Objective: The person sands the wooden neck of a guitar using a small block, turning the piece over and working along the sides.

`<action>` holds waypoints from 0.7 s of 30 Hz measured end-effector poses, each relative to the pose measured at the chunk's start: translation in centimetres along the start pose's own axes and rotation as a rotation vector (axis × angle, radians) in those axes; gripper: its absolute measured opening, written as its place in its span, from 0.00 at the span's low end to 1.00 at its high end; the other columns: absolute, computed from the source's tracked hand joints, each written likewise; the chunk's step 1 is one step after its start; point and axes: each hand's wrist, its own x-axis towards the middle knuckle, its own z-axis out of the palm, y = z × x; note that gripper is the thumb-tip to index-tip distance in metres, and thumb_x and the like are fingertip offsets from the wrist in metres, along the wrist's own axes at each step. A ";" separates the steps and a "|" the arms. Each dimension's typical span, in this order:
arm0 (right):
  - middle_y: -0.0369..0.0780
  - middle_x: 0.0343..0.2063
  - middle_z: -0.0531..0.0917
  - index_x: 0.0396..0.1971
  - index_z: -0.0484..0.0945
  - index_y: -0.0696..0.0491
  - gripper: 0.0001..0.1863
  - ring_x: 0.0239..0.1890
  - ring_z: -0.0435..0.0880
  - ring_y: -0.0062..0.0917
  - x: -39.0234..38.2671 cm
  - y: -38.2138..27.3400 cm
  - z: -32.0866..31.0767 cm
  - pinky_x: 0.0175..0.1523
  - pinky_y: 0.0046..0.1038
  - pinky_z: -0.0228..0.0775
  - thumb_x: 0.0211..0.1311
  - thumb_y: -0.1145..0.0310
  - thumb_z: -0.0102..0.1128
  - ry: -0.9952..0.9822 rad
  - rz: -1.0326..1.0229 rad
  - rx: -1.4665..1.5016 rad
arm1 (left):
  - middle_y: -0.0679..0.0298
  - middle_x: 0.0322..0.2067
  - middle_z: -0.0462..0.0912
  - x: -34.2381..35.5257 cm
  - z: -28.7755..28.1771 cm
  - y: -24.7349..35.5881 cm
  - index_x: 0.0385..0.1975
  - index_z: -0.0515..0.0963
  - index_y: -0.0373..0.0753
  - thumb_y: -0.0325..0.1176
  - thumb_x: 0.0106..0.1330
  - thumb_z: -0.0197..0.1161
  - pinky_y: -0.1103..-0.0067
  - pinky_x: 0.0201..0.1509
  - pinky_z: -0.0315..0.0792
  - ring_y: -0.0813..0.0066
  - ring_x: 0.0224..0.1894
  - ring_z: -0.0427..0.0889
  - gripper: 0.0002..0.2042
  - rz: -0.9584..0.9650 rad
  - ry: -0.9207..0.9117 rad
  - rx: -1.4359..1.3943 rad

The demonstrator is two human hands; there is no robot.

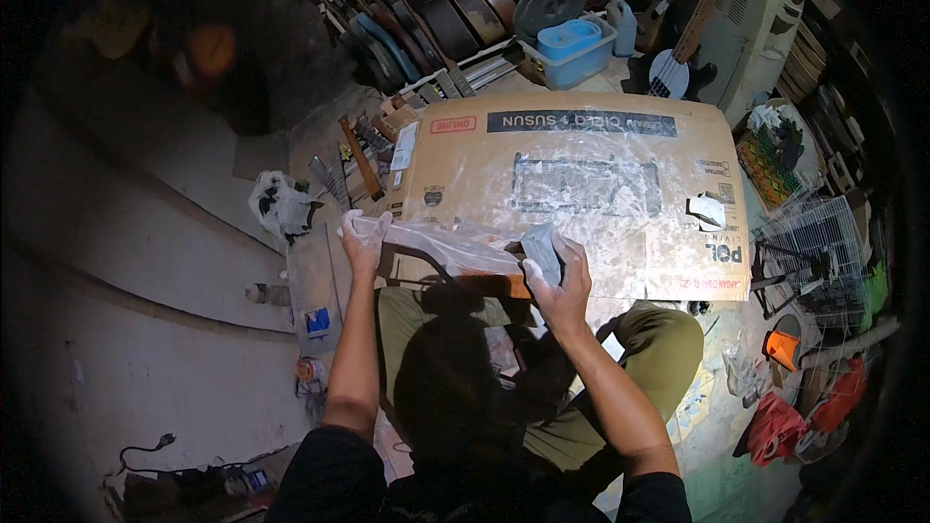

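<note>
Across my lap lies a curved wooden piece (450,244), perhaps a guitar body seen along its side. White dust coats its upper surface, and orange-brown wood shows at its lower right end. My left hand (362,240), dusty at the fingers, is closed around its left end. At the other end my right hand (564,286) grips a grey block (541,252), which looks like folded sandpaper or a sanding block. The block is at the piece's right end; whether it touches is hard to tell. My head's shadow darkens the underside.
A dust-streaked cardboard sheet (581,203) lies ahead. Behind it stand a row of guitars (455,0), a blue tub (570,39) and a bass guitar (670,68). Hand tools (360,160) lie to the left. A wire cage (819,261) and red cloth (775,426) are at right.
</note>
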 end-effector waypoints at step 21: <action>0.42 0.50 0.75 0.57 0.71 0.63 0.23 0.54 0.74 0.28 -3.2 0.3 1.5 0.62 0.30 0.65 0.64 0.73 0.65 0.140 0.549 0.213 | 0.42 0.49 0.77 -4.7 2.3 -2.3 0.55 0.72 0.33 0.36 0.70 0.54 0.58 0.58 0.67 0.42 0.52 0.76 0.18 -0.317 0.445 0.071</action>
